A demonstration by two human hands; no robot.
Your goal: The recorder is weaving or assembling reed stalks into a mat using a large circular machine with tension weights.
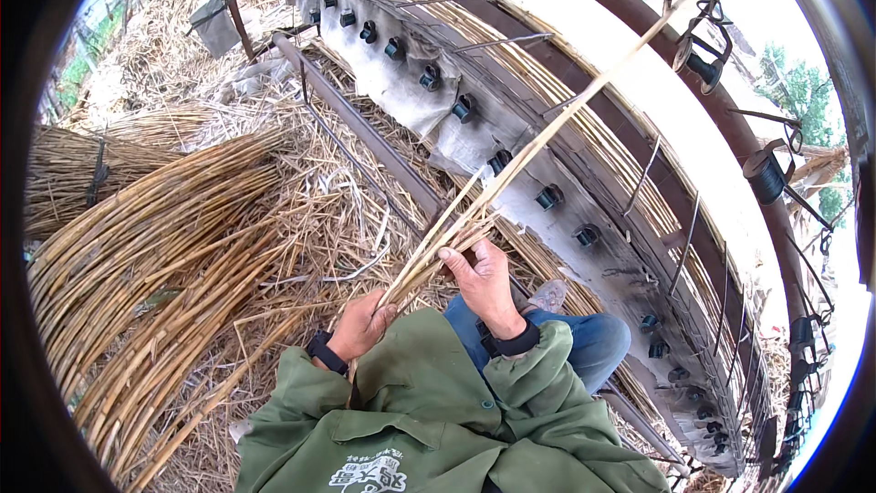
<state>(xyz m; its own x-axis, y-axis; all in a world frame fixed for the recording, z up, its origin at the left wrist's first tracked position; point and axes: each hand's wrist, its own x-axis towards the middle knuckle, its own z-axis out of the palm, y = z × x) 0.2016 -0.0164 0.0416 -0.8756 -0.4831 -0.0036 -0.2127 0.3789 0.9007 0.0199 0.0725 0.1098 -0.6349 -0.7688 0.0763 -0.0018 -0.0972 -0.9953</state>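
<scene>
Both my hands grip a thin bunch of pale reed stalks (538, 141) that runs up and to the right over a weaving frame. My left hand (361, 324) is closed around the lower end of the bunch, near my green jacket. My right hand (481, 281) clasps the same stalks a little higher, where dry leaves fray out. The stalks' tips reach toward the frame's upper rail near black spools.
A long loom-like frame (639, 219) with a reed mat (566, 119), black bobbins (430, 78) and thread spools (766, 178) crosses the right side. Big bundles of reeds (155, 246) lie on the straw-covered ground at left. My blue-jeaned knee (593, 342) is beside the frame.
</scene>
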